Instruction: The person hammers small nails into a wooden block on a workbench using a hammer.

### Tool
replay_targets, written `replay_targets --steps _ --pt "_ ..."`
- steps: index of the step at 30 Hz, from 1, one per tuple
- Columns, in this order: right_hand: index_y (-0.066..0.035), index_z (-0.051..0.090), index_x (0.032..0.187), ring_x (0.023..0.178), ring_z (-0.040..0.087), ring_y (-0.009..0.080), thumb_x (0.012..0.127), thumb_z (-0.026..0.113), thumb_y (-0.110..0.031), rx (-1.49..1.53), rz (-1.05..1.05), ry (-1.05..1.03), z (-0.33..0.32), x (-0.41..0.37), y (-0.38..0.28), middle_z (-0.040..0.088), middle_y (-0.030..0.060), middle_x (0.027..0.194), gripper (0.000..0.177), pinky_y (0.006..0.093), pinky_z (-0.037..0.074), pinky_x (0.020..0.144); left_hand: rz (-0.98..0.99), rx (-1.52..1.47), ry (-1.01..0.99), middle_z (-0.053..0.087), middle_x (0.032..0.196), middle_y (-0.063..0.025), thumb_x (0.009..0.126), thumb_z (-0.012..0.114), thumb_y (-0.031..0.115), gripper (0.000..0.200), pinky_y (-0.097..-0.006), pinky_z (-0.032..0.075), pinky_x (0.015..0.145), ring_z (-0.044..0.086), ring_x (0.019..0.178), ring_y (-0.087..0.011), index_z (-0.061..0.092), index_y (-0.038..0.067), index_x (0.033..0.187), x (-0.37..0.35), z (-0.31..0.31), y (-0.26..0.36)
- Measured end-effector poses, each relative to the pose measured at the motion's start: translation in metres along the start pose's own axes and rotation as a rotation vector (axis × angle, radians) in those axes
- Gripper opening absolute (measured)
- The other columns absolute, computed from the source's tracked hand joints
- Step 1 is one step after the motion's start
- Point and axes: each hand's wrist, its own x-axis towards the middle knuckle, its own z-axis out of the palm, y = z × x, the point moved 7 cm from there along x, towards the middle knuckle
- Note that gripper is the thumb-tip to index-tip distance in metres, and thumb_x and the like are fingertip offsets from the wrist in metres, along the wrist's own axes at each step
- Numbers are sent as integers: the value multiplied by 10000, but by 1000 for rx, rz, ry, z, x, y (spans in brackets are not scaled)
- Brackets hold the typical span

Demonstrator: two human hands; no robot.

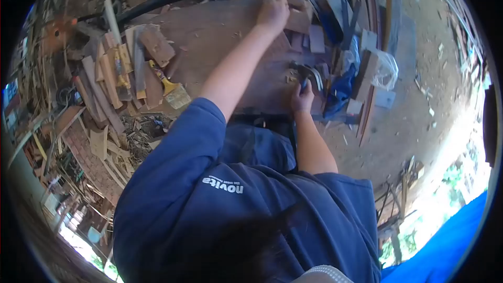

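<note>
My left hand (273,14) is closed near the far edge of the wooden workbench (209,36). It is beside a light wooden block (298,20); what its fingers hold is too small to make out. Closer to my body, my right hand (302,97) is wrapped round the handle of a hammer (310,75), whose dark curved head lies just above the bench. Small wooden blocks (316,39) lie between the hammer and the far edge. A few small light pieces (290,77) are beside the hammer head.
On the left are a paintbrush (176,94), wood offcuts (157,44) and chisel-like tools. To the right, a hand saw (327,23), a blue cloth (339,94), a clear plastic bag (385,71) and long wooden strips (392,15) crowd the bench edge. Scraps litter the ground.
</note>
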Motion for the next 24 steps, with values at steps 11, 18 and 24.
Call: replay_targets --steps 11,18,24 --pt "50 579 1181 935 673 382 980 546 -242 -8 -148 74 -4 -4 -20 685 247 1018 356 401 509 811 -247 -529 186 644 866 -149 843 631 -6 119 -367 509 716 644 816 -312 659 19 956 -76 -100 2" --pt "40 570 1235 896 660 268 990 558 -284 81 -37 14 2 1 0 679 133 974 406 340 493 824 -512 -713 -147 648 874 -101 870 680 39 101 -326 506 692 627 743 -218 708 36 967 -169 -119 -30" --pt "-69 506 1262 469 514 144 1000 551 -300 76 -112 37 9 21 67 544 29 675 352 315 425 407 -533 -402 140 683 830 -106 835 732 88 67 -324 496 645 644 713 -207 723 31 870 -223 -170 -43"
